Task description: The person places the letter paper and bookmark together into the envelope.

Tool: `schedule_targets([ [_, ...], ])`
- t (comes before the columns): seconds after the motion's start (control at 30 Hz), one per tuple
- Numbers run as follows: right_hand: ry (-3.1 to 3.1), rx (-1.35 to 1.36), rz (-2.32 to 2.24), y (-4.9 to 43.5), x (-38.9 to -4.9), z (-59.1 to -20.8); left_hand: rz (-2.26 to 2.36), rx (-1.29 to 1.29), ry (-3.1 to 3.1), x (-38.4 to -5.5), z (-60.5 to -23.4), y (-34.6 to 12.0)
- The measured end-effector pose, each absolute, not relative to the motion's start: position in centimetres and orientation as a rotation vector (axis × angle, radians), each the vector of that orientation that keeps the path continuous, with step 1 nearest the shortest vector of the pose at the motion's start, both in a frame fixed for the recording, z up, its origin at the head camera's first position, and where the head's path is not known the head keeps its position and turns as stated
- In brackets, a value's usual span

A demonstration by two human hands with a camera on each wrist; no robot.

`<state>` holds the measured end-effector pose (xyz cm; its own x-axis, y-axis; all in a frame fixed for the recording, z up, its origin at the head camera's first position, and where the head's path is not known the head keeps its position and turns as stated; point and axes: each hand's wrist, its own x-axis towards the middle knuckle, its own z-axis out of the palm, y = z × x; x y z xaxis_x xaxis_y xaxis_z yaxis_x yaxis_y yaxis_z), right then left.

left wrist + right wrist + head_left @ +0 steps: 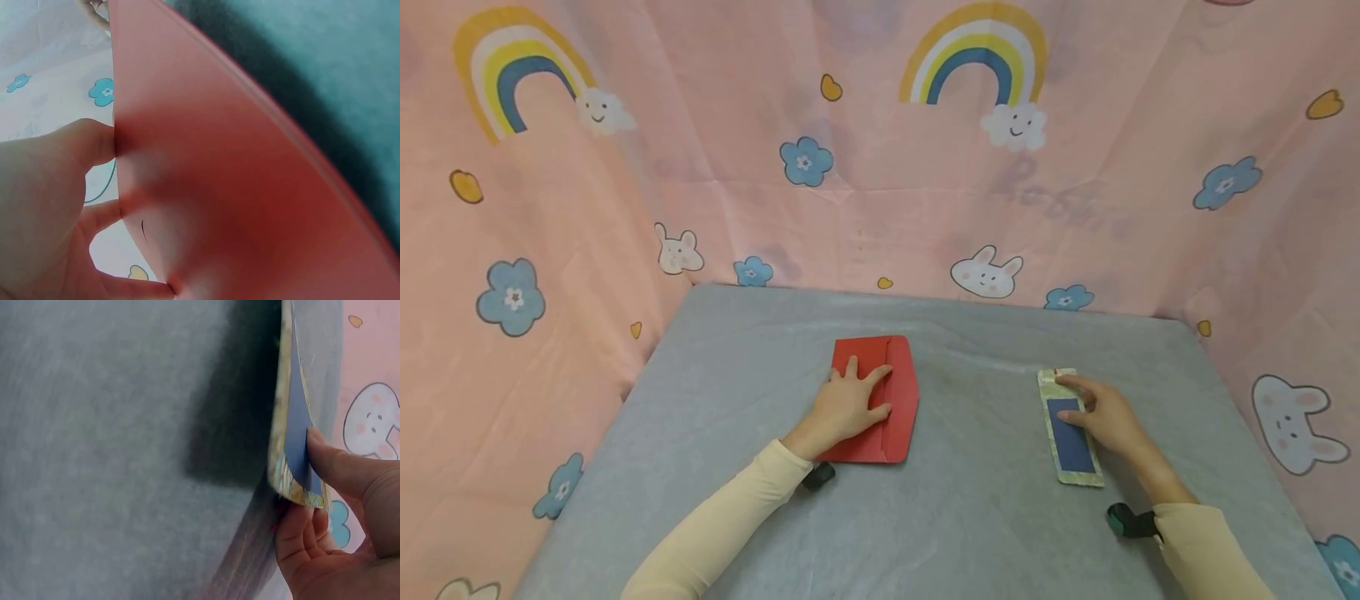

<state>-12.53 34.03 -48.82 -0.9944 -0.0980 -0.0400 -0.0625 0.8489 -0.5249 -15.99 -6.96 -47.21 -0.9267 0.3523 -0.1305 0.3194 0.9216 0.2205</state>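
A red envelope (pixel 904 417) lies on the grey-covered table, its flap unfolded toward the right. My left hand (pixel 847 404) rests on it with fingers spread, the fingertips pressing its surface. In the left wrist view the envelope (pixel 250 156) fills most of the picture, with the fingers touching its face. On the right, my right hand (pixel 1108 417) pinches a long bookmark (pixel 1072 454) with a blue panel and a pale patterned border. Thumb and fingers grip one end of the bookmark (pixel 297 425) in the right wrist view, and it is lifted off the cloth. A small red bit shows at that end.
The grey cloth (pixel 977 517) covers the tabletop. Pink printed curtains (pixel 865 225) enclose the table at the back and both sides. A black wrist device (pixel 1131 522) sits by the right sleeve, and another dark one (pixel 819 477) under the left wrist.
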Motion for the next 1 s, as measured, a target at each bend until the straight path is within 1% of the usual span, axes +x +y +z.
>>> schedule_targets([
  [0.43,2.907,-0.19,-0.963,34.76,-12.45,-48.8,0.282,0.524,2.924,-16.01,-47.4,-6.97],
  [1.0,2.868,-0.094,-0.966,34.72,-12.13,-48.8,0.285,0.56,2.948,-16.01,-47.65,-6.95],
])
